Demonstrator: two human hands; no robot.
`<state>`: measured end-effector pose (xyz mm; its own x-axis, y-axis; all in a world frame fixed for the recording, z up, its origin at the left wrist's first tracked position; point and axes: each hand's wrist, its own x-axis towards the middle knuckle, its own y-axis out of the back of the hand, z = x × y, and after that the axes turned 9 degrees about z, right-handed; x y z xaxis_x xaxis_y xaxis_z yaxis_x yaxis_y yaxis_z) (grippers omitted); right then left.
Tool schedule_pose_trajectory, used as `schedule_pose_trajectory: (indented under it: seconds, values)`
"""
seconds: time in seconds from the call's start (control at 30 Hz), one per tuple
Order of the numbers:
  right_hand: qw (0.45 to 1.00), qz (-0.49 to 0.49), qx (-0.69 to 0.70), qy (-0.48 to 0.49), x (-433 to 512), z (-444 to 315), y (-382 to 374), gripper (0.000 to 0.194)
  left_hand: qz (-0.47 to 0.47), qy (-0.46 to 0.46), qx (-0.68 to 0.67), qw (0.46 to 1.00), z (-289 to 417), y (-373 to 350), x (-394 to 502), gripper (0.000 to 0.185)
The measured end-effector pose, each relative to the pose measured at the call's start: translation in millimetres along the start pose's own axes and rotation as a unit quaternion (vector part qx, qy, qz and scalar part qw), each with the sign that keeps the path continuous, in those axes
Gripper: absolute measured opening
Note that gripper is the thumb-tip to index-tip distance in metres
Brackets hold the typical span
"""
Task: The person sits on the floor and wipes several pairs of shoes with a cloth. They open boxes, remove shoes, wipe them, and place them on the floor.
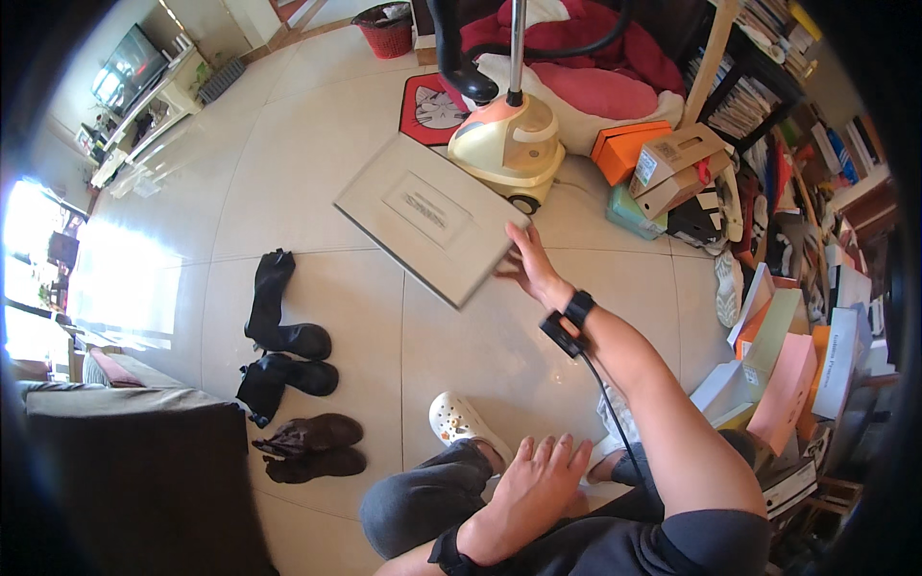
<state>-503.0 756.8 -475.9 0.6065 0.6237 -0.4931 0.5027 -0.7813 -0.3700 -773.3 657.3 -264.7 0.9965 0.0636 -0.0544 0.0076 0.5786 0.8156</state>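
A flat off-white cardboard box or lid (432,223), with a framed panel of print on top, tilts above the floor. My right hand (534,268) grips its near right corner, and the box looks slightly blurred. My left hand (536,479) lies over my lap with its back up, fingers slightly apart and nothing visible in it. Each wrist wears a black strap, and a cabled device sits on the right one. Left of my feet stand or lie black boots (288,324), another black pair (288,381) and brown ankle boots (317,446).
A yellow garment steamer (515,144) stands just beyond the box, beside a red mat (431,108). Shoe boxes are piled at the back right, including an orange box (623,147); several more, one pink (785,392), line the right. A dark furniture side (144,482) fills the lower left.
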Motion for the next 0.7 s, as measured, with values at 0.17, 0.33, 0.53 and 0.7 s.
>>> schedule_pose_trajectory:
  seconds: [0.17,0.33,0.53,0.7]
  values:
    - [0.990,0.084,-0.004,-0.114,52,20,-41,0.067,-0.018,0.018,-0.040,0.999,-3,13,6,0.063]
    - [0.986,0.042,-0.043,-0.158,-5,101,18,0.027,-0.006,-0.002,-0.017,1.000,-4,15,11,0.063]
    - [0.972,0.188,0.006,-0.143,-93,87,142,0.012,-0.046,0.024,-0.016,0.999,9,14,17,0.063]
    - [0.957,0.288,0.042,0.021,-184,-13,226,0.011,-0.029,-0.018,-0.010,0.999,27,13,39,0.062]
